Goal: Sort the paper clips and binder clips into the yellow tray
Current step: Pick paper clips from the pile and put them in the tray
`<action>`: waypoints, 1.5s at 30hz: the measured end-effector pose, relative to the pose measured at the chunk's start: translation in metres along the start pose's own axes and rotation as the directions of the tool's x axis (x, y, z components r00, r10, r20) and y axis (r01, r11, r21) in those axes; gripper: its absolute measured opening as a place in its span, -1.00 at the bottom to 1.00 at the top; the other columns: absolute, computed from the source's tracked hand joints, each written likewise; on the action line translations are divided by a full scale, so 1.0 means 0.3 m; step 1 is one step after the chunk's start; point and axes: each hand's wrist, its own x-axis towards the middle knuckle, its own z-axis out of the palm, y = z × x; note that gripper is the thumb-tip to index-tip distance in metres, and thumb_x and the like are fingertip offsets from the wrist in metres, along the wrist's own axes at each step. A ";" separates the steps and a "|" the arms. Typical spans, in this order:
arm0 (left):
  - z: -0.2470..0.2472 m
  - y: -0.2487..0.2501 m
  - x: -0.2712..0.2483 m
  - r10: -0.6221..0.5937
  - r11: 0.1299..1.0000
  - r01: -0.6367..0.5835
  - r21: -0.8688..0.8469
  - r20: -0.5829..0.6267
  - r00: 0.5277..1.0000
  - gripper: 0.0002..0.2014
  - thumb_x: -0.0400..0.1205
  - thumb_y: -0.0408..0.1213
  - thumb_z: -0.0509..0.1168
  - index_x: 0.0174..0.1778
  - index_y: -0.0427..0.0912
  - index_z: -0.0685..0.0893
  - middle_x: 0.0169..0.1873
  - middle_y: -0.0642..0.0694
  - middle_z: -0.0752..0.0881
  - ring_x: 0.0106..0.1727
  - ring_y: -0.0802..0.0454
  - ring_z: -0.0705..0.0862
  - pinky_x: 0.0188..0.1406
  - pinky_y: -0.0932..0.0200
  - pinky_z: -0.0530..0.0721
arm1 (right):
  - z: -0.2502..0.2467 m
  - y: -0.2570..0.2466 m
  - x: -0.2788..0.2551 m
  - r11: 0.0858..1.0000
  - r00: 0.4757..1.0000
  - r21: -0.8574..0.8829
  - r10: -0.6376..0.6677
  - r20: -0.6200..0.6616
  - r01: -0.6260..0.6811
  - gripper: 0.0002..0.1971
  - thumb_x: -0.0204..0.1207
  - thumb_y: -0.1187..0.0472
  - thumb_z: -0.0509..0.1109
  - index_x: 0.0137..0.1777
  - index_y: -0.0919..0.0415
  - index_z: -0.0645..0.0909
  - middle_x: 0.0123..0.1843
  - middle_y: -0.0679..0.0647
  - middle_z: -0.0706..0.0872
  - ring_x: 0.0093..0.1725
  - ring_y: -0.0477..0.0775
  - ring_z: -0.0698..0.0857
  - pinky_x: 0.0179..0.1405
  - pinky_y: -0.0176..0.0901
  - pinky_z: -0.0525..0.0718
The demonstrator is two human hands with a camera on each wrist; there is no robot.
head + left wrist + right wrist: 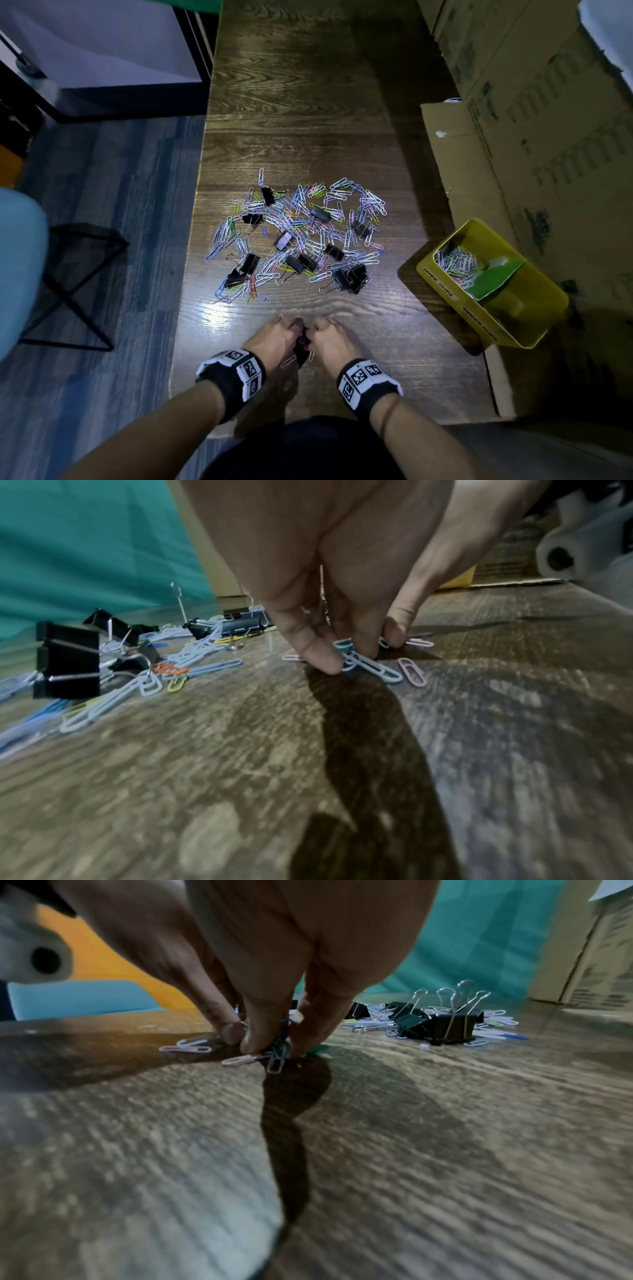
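A heap of coloured paper clips [301, 222] mixed with black binder clips [284, 240] lies mid-table. Both hands meet at the near edge. My left hand [281, 334] pinches a few blue and teal paper clips [363, 664] against the wood, fingertips down [346, 657]. My right hand [329, 337] pinches the same small bunch of clips [279, 1053] from the other side, its fingers [253, 1042] curled onto it. Loose pink clips [413, 672] lie beside the fingers. The yellow tray [459, 301] stands at the right edge, with paper clips in its far compartment and a green divider.
Cardboard boxes [513, 137] line the right side behind the tray. The dark wooden table [301, 85] stretches away past the heap. A light blue chair [20, 267] and a black metal frame [75, 284] stand on the floor to the left.
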 end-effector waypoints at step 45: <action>-0.461 0.447 0.531 0.022 0.710 -0.072 -0.700 -0.080 0.997 -0.84 0.52 -0.37 0.41 -0.30 -0.42 0.70 -0.47 -0.29 0.73 -0.53 0.05 0.68 -0.38 0.17 0.69 | -0.450 0.474 -0.262 0.239 0.460 0.879 0.779 -0.427 0.412 -0.66 0.37 0.47 0.53 0.16 0.43 0.67 -0.31 -0.22 0.80 -0.28 -0.29 0.73 -0.18 -0.41 0.68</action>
